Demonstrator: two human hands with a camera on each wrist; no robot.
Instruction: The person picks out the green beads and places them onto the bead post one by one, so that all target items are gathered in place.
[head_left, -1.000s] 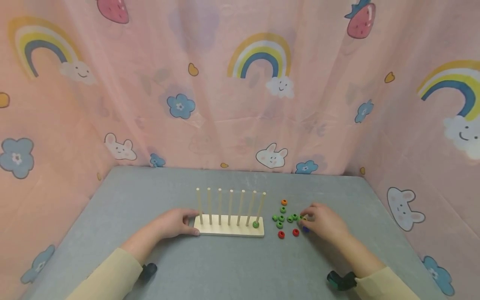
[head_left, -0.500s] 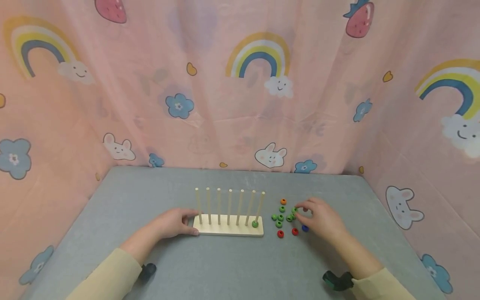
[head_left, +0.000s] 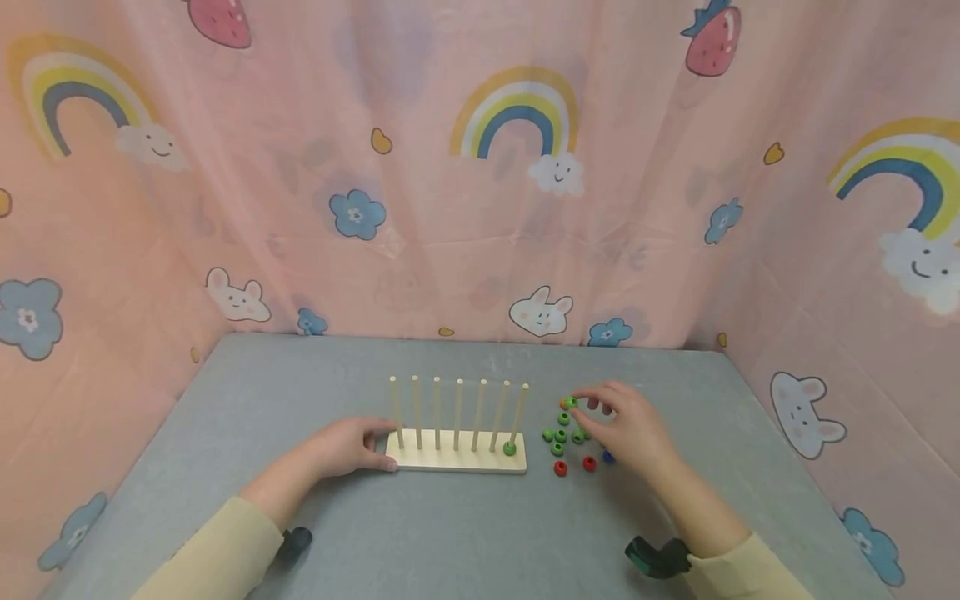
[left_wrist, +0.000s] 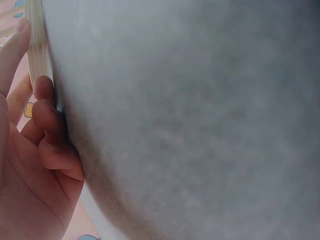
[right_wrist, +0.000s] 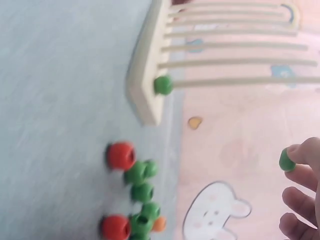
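Observation:
My left hand (head_left: 347,446) grips the left end of a pale wooden base (head_left: 450,461) that carries a row of several upright pegs (head_left: 459,412). One green bead (head_left: 509,448) sits at the foot of the rightmost peg. My right hand (head_left: 628,421) is raised over the loose beads and pinches another green bead (right_wrist: 287,160) between thumb and index finger. In the left wrist view, fingers and thumb close around the end of the base (left_wrist: 37,45).
Loose beads lie on the grey table (head_left: 450,533) right of the base: several green beads (head_left: 561,436), two red beads (head_left: 560,468), a blue bead (head_left: 608,457) partly behind my right hand, and an orange bead (head_left: 563,403). A pink patterned curtain (head_left: 480,250) surrounds the table.
My right hand has picked a green bead from the right of the pile and lifted it up and to the left. The left hand and the base have stayed in place.

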